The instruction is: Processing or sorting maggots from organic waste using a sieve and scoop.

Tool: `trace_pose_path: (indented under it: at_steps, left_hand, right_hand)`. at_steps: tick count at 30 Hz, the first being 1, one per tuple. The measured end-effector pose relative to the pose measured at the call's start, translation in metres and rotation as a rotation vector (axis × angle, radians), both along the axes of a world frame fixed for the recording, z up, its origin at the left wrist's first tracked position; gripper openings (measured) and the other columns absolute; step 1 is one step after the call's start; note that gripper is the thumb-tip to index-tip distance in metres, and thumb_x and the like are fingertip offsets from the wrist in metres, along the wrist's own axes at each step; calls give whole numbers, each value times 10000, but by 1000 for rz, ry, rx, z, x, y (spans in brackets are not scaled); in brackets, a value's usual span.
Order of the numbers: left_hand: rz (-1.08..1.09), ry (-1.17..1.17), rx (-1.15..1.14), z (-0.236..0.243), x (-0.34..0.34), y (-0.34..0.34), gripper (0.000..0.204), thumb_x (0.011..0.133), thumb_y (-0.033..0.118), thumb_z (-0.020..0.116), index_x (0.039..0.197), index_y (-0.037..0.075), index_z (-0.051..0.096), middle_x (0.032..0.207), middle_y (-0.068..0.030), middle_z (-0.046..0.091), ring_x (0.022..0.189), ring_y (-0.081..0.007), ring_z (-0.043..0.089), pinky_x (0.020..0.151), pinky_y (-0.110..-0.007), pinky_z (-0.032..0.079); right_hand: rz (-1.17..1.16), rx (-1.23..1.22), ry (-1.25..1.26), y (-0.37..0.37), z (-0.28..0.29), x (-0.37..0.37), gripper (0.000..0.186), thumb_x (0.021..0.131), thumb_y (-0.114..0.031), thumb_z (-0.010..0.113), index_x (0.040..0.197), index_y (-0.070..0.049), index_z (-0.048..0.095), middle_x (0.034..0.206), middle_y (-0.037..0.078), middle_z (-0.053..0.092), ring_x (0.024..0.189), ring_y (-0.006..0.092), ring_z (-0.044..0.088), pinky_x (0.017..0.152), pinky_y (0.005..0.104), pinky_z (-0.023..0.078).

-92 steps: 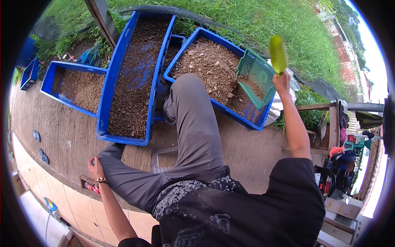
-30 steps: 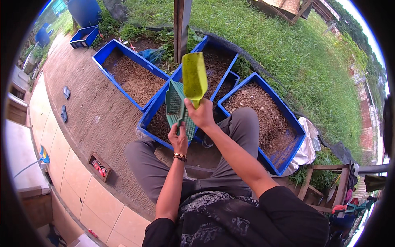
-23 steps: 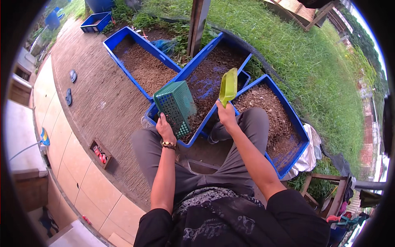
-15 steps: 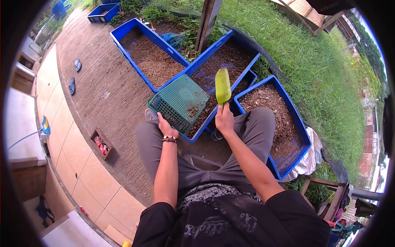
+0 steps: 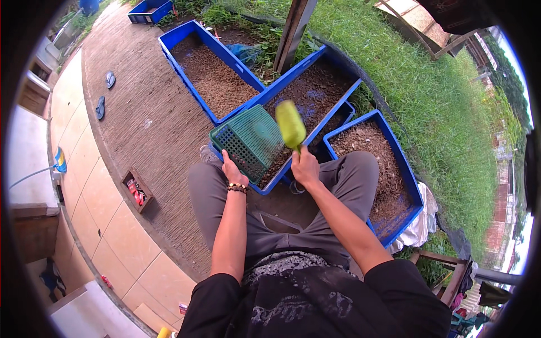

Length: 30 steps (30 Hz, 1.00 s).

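My left hand [image 5: 233,171] grips the near edge of a green plastic mesh basket [image 5: 243,147], which is tilted over the near end of the middle blue tray [image 5: 333,110]. In my right hand [image 5: 305,167] is a yellow-green scoop [image 5: 291,127], held by its handle with the blade pointing up and away from me. The scoop is slightly blurred, just to the right of the basket; whether they touch I cannot tell. Dark, crumbly material [image 5: 315,84] lies in the middle tray under both.
A blue tray of brown granules [image 5: 217,76] is at the far left, and another with coarse flaky material [image 5: 376,147] stands by my right knee. A wooden post [image 5: 293,36] rises behind the trays. Sandals [image 5: 100,108] and a small wooden box [image 5: 137,191] lie on the pavement at left.
The scoop has swung left toward the basket and its blade now leans left. My left hand still holds the basket, which is tilted much as before. The view has shifted slightly.
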<state>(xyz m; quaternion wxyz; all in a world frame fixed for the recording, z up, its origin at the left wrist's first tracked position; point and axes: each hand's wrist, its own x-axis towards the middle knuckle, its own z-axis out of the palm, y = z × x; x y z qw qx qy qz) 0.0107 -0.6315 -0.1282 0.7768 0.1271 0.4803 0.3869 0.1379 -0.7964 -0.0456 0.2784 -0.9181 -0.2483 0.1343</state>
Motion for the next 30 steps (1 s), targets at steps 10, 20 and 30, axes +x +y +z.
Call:
trace_pose_path:
  at_steps: [10, 20, 30]
  left_hand:
    - [19, 47, 11, 2, -1, -2, 369, 989, 461, 557, 912, 109, 638, 765, 8, 633, 633, -146, 601, 585, -310, 482]
    - [-58, -16, 41, -3, -9, 3, 393, 975, 466, 577, 948, 82, 651, 807, 1, 650, 673, -153, 609, 631, -310, 504]
    - [-45, -144, 43, 2, -1, 1, 340, 985, 434, 578, 850, 124, 618, 708, 24, 609, 619, -130, 594, 566, -286, 478]
  right_hand:
    - [-133, 89, 23, 0, -6, 1, 340, 932, -330, 525, 1111, -50, 599, 900, 279, 681, 900, 475, 651, 815, 577, 494]
    - [159, 51, -48, 0, -9, 2, 265, 951, -275, 531, 1038, -34, 594, 836, 282, 668, 839, 480, 645, 740, 580, 495]
    - [-181, 303, 88, 3, -14, -2, 320, 933, -298, 551, 1125, -45, 592, 855, 296, 667, 891, 484, 645, 781, 573, 500]
